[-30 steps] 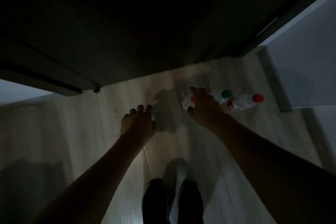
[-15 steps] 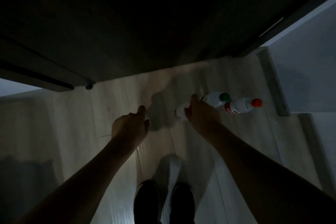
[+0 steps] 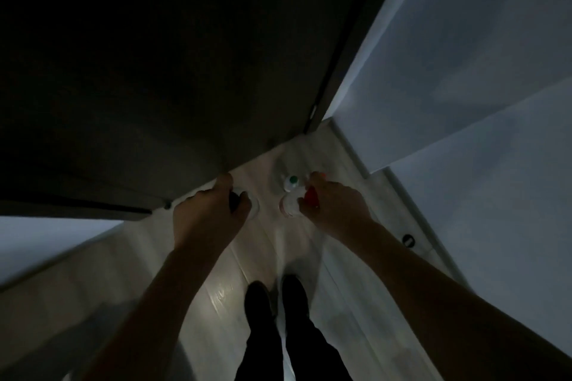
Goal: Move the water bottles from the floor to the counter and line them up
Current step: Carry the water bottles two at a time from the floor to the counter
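The floor, pale planks in dim light, fills the middle of the head view and carries everything. A dark cabinet front rises along its far edge, and pale walls close its right side, so the bottles sit toward the far right corner of the floor. No surface for lining them up shows here, so it cannot be said whether any bottles already stand there.

The person's two dark shoes stand at the near middle of the floor. Both arms reach forward and down from them.

The left hand has its fingers curled round a pale bottle near the far edge of the floor, just in front of the cabinet front; most of that bottle is hidden by the hand. The right hand grips a red-labelled bottle by its upper part. Whether either bottle is off the floor cannot be told.

The green-capped bottle stands upright just beyond the right hand, touched by neither hand.

As a judgement, the task is in its early part: two bottles are in hand for carrying, at least one is left on the floor, and the placing and lining up have yet to be done.
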Available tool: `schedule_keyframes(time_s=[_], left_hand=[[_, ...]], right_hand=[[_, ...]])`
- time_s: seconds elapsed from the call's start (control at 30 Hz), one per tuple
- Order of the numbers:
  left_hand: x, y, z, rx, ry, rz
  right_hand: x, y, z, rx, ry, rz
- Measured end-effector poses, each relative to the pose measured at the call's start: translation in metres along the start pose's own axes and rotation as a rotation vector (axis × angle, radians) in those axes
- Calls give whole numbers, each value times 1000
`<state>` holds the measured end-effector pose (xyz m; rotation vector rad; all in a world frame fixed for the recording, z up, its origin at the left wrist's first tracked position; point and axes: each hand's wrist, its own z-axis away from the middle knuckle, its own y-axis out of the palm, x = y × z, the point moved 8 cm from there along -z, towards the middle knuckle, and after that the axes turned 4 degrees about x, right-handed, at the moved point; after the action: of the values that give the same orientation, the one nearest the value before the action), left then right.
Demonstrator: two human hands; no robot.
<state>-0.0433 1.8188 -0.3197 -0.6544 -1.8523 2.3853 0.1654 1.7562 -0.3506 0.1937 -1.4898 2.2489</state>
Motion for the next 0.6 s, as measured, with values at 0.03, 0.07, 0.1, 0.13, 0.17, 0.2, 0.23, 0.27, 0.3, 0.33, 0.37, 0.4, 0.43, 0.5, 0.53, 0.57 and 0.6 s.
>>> schedule_keyframes(time_s=[0.03, 0.07, 0.1, 0.13, 0.17, 0.2, 0.23, 0.27, 0.3, 0.33, 0.37, 0.4, 0.43, 0.5, 0.53, 0.57, 0.6], left_hand=[[-18, -31, 9, -30, 6, 12], [-33, -58, 18, -43, 1, 29], [-49, -81, 27, -49, -11, 52], [-62, -101, 34, -62, -20, 77], [-76, -119, 41, -87, -22, 95], [-91, -135, 49, -112, -13, 104], [-105, -148, 54, -134, 1, 111], [-118, -159, 59, -155, 16, 118], [-128, -168, 63, -177, 30, 124], [-138, -176, 66, -199, 46, 130], [-147, -182, 68, -214, 66, 134], [-156, -186, 69, -220, 86, 136], [-163, -188, 69, -219, 107, 138], [-175, -189, 70, -216, 145, 134], [-181, -188, 69, -217, 165, 123], [-186, -188, 68, -223, 191, 112], [-191, -187, 66, -231, 224, 111]], right_hand=[[1, -29, 19, -29, 11, -9], [3, -56, 38, -59, 20, -29], [5, -83, 57, -102, 22, -55], [7, -108, 73, -167, 9, -80], [10, -132, 90, -254, -16, -101], [11, -155, 107, -343, -36, -113], [11, -174, 122, -399, -40, -121], [10, -187, 133, -413, -35, -134], [7, -195, 142, -402, -27, -147], [4, -201, 148, -394, -18, -157], [0, -206, 154, -400, -6, -162], [-4, -211, 159, -413, 10, -170], [-8, -213, 164, -426, 30, -181], [-18, -213, 173, -434, 74, -208], [-23, -211, 177, -434, 98, -223], [-29, -209, 181, -433, 124, -240], [-34, -208, 184, -438, 153, -253]])
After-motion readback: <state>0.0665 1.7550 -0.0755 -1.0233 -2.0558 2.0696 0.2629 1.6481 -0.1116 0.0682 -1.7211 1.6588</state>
